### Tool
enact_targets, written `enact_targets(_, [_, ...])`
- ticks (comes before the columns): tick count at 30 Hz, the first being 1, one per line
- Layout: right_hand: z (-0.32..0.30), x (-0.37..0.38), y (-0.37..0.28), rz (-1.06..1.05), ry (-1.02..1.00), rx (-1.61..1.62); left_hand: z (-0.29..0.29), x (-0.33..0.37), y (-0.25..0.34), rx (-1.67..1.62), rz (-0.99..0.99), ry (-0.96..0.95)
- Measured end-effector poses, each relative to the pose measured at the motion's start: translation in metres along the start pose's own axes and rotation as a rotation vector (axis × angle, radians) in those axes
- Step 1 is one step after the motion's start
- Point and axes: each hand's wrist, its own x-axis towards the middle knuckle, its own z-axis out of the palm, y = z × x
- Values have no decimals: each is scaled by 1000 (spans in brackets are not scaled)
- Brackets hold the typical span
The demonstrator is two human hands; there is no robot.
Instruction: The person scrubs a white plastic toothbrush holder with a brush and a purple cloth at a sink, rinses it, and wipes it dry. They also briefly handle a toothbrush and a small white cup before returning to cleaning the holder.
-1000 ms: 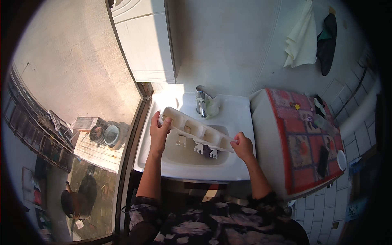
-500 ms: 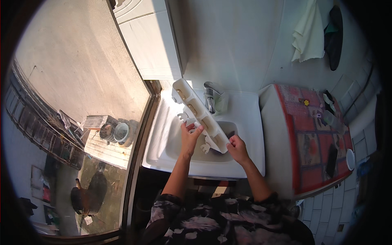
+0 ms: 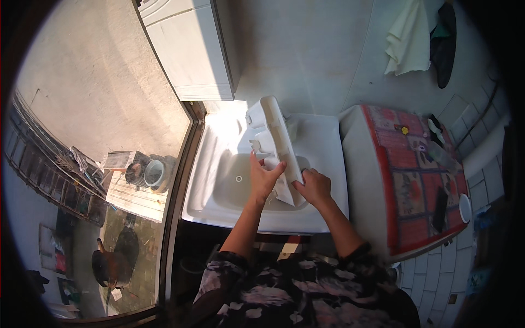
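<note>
A long white plastic rack [image 3: 270, 138] with compartments and hook-like tabs along one side hangs tilted over the white sink [image 3: 322, 218]. My left hand [image 3: 263, 179] holds it by the tabbed side, with the thumb across its rim. My right hand [image 3: 315, 187] is closed on the rack's edge near its lower end. The rack's far end points up toward the wall, and it hides most of the tap. The drain hole [image 3: 239, 179] shows on the basin floor.
A white cabinet [image 3: 186, 49] hangs at the upper left beside the window frame [image 3: 183, 164]. On the right stands a counter with a red patterned cover [image 3: 404, 213], holding a white bowl [image 3: 465, 208] and small items. A pale cloth [image 3: 409, 41] hangs on the wall.
The rack has turned more upright and onto its side, so its tabbed side shows more. It now covers the tap, and the drain hole has come into view. Both hands keep their hold.
</note>
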Motion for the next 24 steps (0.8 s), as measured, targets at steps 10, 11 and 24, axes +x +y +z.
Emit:
enact_targets(10, [-1,-9,-16,168,-30,146,-10,-1,10,-246,-70,74])
enact_targets(11, [-3,-4,-17,149,-13,91,-10,-4,10,-247,-91,46])
enact_targets(24, [-53,1,-32,-106,269,590,-47,1,2,-587,-42,259])
